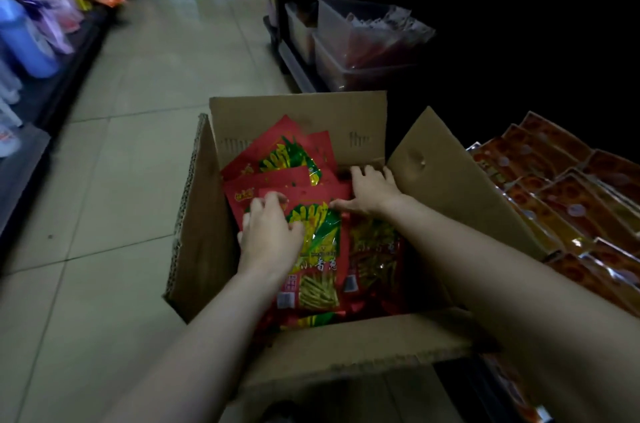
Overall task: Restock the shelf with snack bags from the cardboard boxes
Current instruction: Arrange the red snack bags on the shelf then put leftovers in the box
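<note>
The box [301, 346] stands open on the floor [131, 152] and is well filled with red snack bags [277, 159], so I'd say most of the restocking from it is left to do. On the shelf [481, 384] to the right, a bank of orange packets [568, 200] already lies in rows, touching one another; whether any red bags have gone up there, I cannot tell, for the rest of that side is too dark.

Both arms reach down into the box from the near side. The left hand [270, 235] lies palm-down on the top bag [317, 249], fingers spread and lightly bent over its upper left corner, resting more than gripping, as far as I can see. The right hand [372, 188] is farther in, near the back wall of the box, fingers splayed wide and thumb stretched out to touch the upper edge of that same bag. Neither hand has closed round a bag; it looks like the moment of gathering a bag or a small stack before lifting it out.
</note>
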